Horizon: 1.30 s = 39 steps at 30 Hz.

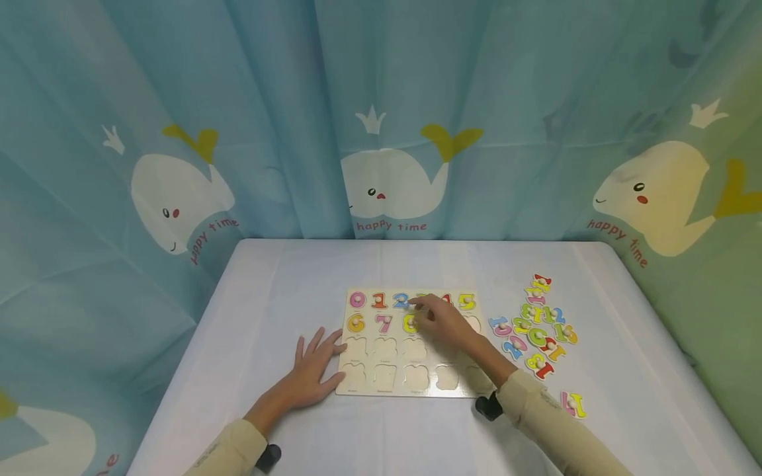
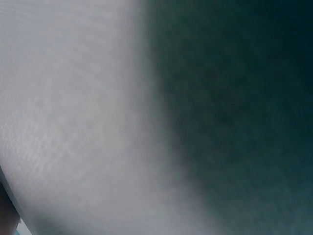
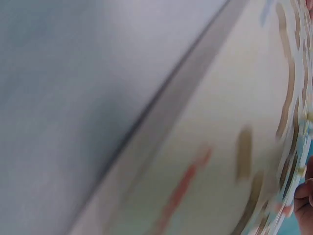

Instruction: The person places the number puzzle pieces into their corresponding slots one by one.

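Observation:
A pale wooden number puzzle board (image 1: 428,390) lies flat on the table. My left hand (image 1: 312,373) rests with fingers spread at its left edge, fingertips and thumb touching the rim. Over the upper middle of the board, my right hand (image 1: 443,322) has its fingertips at a yellow number piece (image 1: 408,323) in the second row, thumb and fingers around its knob. The index finger reaches towards the blue 2 (image 1: 400,301). The right hand covers part of the red 4 and the 3. In the right wrist view, curled fingers (image 3: 304,196) show at the right edge.
Placed pieces include the pink 0 (image 1: 357,300), red 1 (image 1: 379,301), yellow 5 (image 1: 467,301), orange 6 (image 1: 355,322) and pink 7 (image 1: 383,323). Loose two-digit pieces (image 1: 540,365) lie heaped right of the board, another piece (image 1: 573,404) nearer the front. A whale-print curtain (image 1: 286,132) hangs behind the table.

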Each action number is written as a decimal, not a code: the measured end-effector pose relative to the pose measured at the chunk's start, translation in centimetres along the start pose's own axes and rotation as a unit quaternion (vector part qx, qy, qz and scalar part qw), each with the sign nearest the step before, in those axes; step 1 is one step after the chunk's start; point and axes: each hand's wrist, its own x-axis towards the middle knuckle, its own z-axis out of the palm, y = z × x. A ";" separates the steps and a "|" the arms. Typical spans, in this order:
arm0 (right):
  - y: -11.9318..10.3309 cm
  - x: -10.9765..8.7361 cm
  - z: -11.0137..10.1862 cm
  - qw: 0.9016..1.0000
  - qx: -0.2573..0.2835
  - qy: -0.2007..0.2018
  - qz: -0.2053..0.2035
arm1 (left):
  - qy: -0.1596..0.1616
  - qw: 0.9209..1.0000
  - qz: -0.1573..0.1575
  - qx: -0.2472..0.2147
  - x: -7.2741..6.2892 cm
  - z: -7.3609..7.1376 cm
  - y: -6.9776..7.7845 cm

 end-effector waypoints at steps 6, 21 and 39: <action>1.5 -0.9 -1.8 0.998 -0.005 0.058 -0.012 | -0.003 1.000 -0.002 -0.003 0.0 -0.2 0.2; 4.7 -3.7 -6.1 0.990 0.027 0.121 0.062 | -0.003 1.000 0.006 -0.008 -0.1 -0.6 0.1; 7.8 -6.7 -10.3 0.974 -0.004 0.180 0.140 | -0.008 1.000 0.008 -0.004 0.2 -0.3 0.0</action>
